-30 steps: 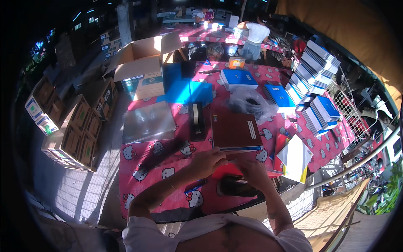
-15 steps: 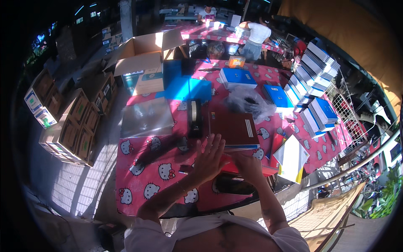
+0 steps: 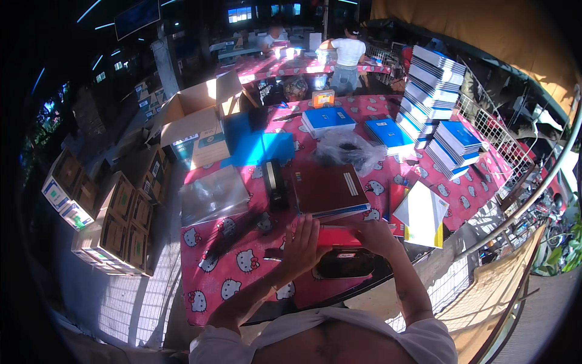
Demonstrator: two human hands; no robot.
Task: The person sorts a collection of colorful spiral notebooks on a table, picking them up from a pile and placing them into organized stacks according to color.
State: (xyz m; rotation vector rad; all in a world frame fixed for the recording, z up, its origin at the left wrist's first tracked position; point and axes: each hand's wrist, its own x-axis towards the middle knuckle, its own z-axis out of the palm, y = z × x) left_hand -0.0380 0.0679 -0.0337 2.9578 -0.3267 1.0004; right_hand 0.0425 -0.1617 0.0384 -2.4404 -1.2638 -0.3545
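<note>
My left hand is open, its fingers stretched out together toward the near left corner of a stack of notebooks with a brown cover on top and blue ones beneath. My right hand is at the right end of a flat red item, just in front of that stack. Its fingers are bent and partly hidden, so its grip does not show. Between my forearms a black box-like thing with a small label lies near the table edge.
Left of the stack are a black tape dispenser-like object and clear plastic sheets. Crumpled plastic, blue notebooks and tall notebook piles stand farther off. An open carton is back left; a person stands beyond.
The view has tilted up and shifted. My right hand has moved outward along the red item, uncovering more of it. My left hand stays beside the stack with fingers stretched.
</note>
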